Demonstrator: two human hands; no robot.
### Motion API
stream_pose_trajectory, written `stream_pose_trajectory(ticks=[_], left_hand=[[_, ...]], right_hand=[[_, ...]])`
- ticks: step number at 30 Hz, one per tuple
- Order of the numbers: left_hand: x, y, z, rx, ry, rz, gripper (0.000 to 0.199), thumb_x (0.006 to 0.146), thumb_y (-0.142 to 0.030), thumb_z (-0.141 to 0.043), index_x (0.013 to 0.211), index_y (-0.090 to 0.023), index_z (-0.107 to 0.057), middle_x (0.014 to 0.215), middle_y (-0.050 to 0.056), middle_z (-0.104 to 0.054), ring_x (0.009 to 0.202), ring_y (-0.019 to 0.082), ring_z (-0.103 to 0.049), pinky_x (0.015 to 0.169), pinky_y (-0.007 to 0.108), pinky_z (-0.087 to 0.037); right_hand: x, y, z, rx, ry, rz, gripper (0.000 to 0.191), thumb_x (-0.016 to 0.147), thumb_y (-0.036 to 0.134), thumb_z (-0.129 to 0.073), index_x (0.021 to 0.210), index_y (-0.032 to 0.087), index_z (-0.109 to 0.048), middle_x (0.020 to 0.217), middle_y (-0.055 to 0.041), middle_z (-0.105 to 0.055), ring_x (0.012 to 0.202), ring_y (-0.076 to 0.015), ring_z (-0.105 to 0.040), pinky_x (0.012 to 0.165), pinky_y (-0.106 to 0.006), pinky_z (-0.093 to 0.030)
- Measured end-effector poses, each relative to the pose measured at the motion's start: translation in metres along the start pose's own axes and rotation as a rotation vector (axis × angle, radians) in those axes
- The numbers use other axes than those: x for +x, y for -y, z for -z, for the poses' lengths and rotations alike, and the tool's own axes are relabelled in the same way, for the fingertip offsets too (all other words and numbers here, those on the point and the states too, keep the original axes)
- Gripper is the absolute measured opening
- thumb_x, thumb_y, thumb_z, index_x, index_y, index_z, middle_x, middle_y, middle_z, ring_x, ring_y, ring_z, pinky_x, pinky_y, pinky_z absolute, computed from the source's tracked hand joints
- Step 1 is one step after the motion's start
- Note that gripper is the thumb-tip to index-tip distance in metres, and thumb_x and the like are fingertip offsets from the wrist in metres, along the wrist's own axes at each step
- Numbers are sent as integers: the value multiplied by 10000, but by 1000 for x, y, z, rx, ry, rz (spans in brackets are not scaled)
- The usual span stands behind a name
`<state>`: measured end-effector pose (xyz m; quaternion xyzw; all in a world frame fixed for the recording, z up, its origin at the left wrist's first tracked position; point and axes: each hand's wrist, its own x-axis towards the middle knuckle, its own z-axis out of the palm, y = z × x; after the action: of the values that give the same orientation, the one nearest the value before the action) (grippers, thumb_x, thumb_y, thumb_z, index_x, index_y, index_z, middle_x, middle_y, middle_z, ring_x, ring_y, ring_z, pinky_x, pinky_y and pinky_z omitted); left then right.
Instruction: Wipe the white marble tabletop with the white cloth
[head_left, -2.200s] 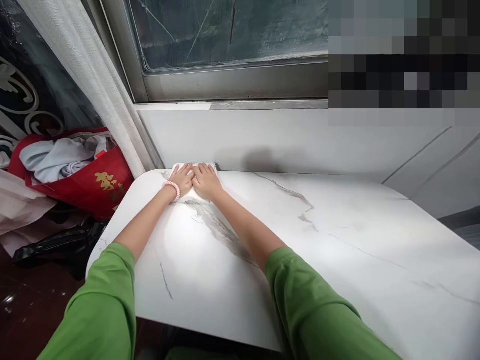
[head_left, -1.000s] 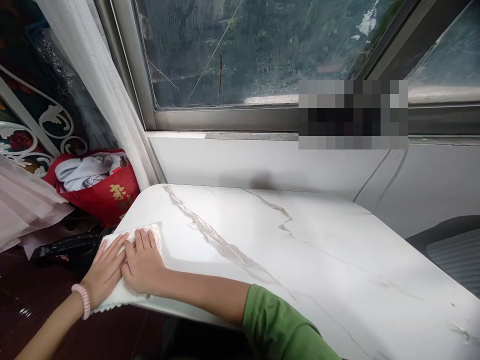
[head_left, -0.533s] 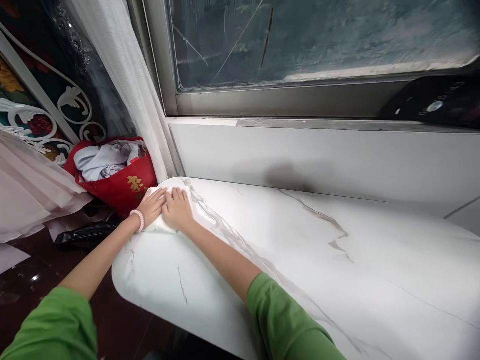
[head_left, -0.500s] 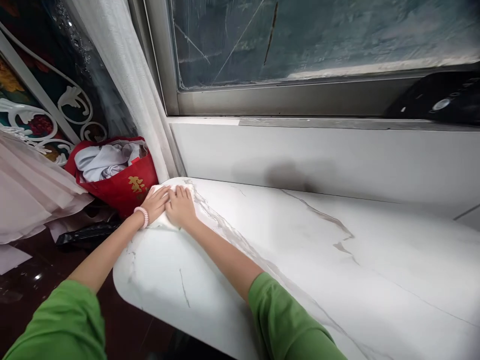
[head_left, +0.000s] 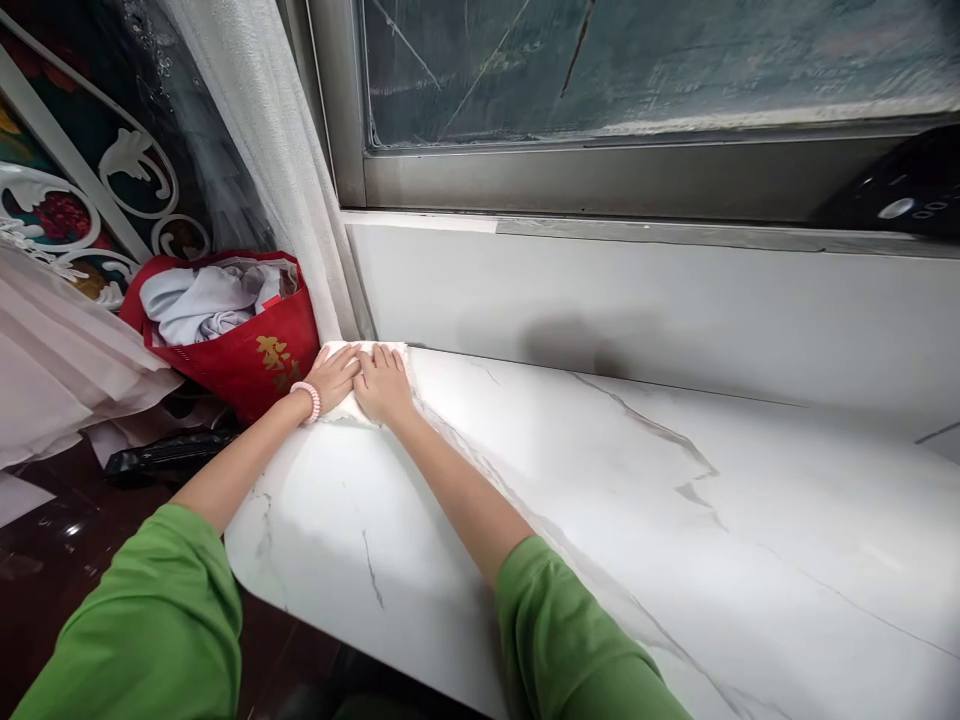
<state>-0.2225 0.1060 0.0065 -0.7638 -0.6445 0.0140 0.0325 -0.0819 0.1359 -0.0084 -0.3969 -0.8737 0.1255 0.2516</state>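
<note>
A white cloth (head_left: 351, 408) lies flat at the far left corner of a white marbled table (head_left: 600, 500). My left hand (head_left: 332, 380), with a pink coiled band at the wrist, presses on the cloth with its fingers spread. Right beside it, my right hand (head_left: 382, 385) rests on the same cloth, fingers stretched out flat. The two hands touch at the fingers. Part of the cloth is hidden under them.
A red bag (head_left: 232, 365) holding pale fabric stands beyond the table's left end. A white curtain (head_left: 277, 150) hangs by the window frame (head_left: 525, 185). A white wall panel (head_left: 465, 290) borders the table's back edge. A black bag (head_left: 165, 455) is at the left.
Both hands and the cloth have shifted slightly right and toward the back edge of the table. The camera view has also moved a little.
</note>
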Motion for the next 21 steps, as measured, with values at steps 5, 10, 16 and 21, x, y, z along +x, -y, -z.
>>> stream_pose_trajectory(ticks=[5, 10, 16, 21], left_hand=[[-70, -22, -2, 65, -41, 92, 499, 940, -221, -281, 1419, -107, -365, 1533, 164, -254, 1426, 280, -183, 1129, 569, -111], [-157, -51, -2, 101, -114, 122, 499, 920, -204, -280, 1389, -93, -410, 1507, 185, -305, 1418, 288, -211, 1128, 567, -119], [-226, -103, 7, 78, -219, 84, 527, 908, -189, -293, 1426, -110, -353, 1508, 174, -305, 1424, 282, -188, 1138, 547, -124], [-236, -124, 13, 34, -219, 27, 535, 917, -176, -275, 1448, -114, -304, 1503, 177, -309, 1427, 277, -175, 1140, 552, -118]], right_hand=[[-38, 22, 6, 19, 67, 198, 471, 904, 240, -417, 1352, 99, -457, 1459, -191, -394, 1374, -276, -302, 1144, -462, -165], [-95, 60, 16, 78, 125, 303, 493, 903, 268, -437, 1356, 74, -452, 1471, -211, -366, 1383, -297, -283, 1144, -493, -164], [-163, 82, 42, 131, 229, 365, 550, 902, 301, -461, 1377, 26, -416, 1476, -258, -330, 1393, -336, -260, 1135, -524, -172], [-187, 79, 56, 133, 235, 379, 549, 902, 300, -448, 1363, 2, -416, 1456, -287, -341, 1383, -371, -266, 1120, -547, -193]])
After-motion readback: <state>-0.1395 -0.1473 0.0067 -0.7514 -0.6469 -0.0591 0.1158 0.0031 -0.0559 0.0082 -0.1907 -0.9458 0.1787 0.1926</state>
